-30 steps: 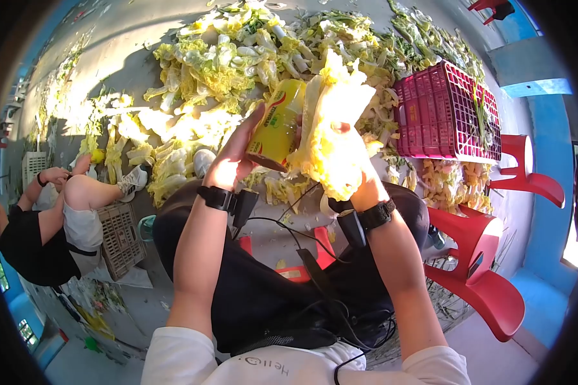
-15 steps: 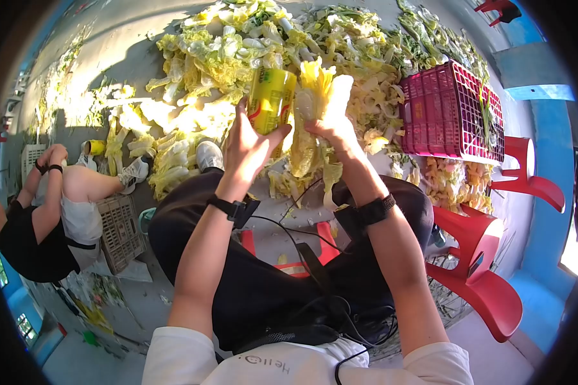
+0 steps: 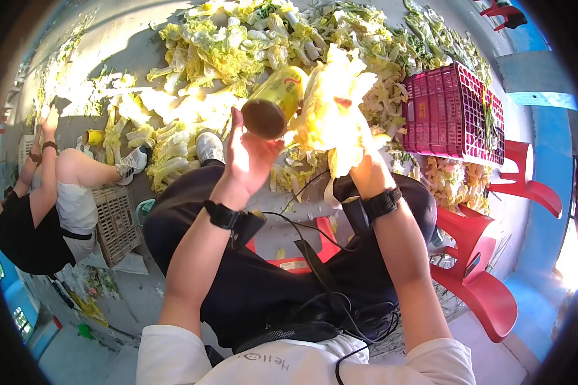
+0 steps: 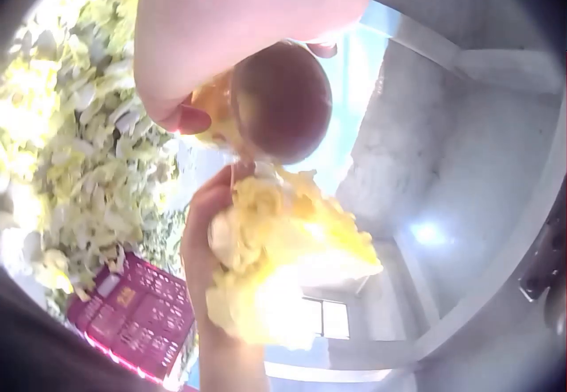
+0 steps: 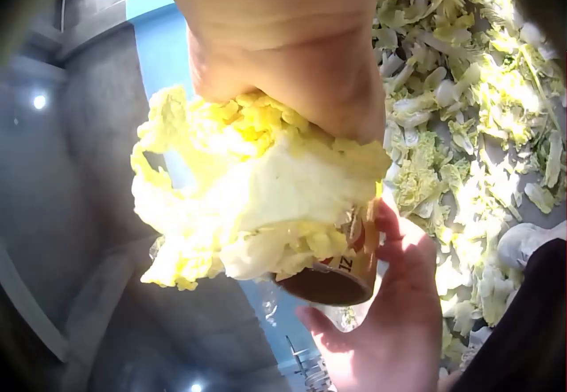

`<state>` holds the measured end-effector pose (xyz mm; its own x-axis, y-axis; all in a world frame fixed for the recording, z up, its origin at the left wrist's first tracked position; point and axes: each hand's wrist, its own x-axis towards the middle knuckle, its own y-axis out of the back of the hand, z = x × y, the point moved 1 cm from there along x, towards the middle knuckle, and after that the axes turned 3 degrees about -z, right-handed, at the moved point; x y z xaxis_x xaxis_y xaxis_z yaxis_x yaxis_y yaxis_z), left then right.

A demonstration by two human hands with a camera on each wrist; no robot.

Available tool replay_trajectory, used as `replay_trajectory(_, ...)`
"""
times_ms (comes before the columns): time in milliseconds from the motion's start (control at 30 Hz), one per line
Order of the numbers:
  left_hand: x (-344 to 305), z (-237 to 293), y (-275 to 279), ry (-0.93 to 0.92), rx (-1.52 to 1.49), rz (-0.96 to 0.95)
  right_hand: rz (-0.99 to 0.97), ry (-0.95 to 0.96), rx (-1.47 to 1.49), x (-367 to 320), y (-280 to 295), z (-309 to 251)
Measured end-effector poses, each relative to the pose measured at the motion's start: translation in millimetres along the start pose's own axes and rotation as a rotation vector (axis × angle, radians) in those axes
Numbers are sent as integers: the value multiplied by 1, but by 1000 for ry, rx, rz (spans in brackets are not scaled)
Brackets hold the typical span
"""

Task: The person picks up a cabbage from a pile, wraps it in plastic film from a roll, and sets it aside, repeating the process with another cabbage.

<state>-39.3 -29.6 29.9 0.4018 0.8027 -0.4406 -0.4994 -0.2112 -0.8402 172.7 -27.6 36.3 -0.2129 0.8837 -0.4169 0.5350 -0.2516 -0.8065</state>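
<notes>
My left hand (image 3: 249,153) grips a yellow roll of film (image 3: 274,105), tilted so that its brown core end faces me. My right hand (image 3: 362,168) holds a trimmed yellow cabbage head (image 3: 332,119) from below, pressed against the roll's right side. In the left wrist view the left hand (image 4: 230,29) wraps round the roll (image 4: 282,100) and the cabbage (image 4: 288,255) sits just under it. In the right wrist view the right hand (image 5: 283,51) clasps the cabbage (image 5: 252,197), with the roll (image 5: 341,272) behind it and the left hand (image 5: 403,321) beneath.
A wide heap of cabbage leaves (image 3: 237,45) covers the floor ahead. A pink crate (image 3: 453,112) stands at the right, with red plastic chairs (image 3: 488,282) beside me. Another person (image 3: 42,205) sits at the left next to a grey crate (image 3: 115,221).
The roll has tipped from upright until its core end faces me, and the cabbage has turned and risen against it. The person at the left has raised an arm.
</notes>
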Motion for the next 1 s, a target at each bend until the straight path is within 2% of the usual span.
replay_trajectory(67, -10, -13, 2, 130, -137, -33, -57, 23, 44, -1, -10, 0)
replay_trajectory(133, -17, -32, -9, 82, 105, -10, -23, 74, 26, 6, 5, 5)
replay_trajectory(200, -16, -35, -11, 294, 76, 13, -4, 87, 25, 9, 14, 10)
replay_trajectory(367, 7, -38, 10, 128, 88, 190, -40, 97, 51, 13, 29, 19)
replay_trajectory(433, 8, -35, 6, 46, 87, 254, -53, 60, 50, 5, 6, 18)
replay_trajectory(533, 15, -35, 10, 23, 141, 324, -50, 39, 44, 7, 7, 20)
replay_trajectory(633, 21, -33, 19, 41, -52, 284, -18, 29, 36, 6, 6, 23)
replay_trajectory(767, 28, -34, 26, 101, -39, 277, 3, 87, 18, 1, -6, 23)
replay_trajectory(867, 19, -36, 16, 155, 11, 294, -56, 51, 31, 2, 2, 20)
replay_trajectory(1000, 14, -38, 17, 302, -36, 270, 42, 61, -47, -1, 1, 15)
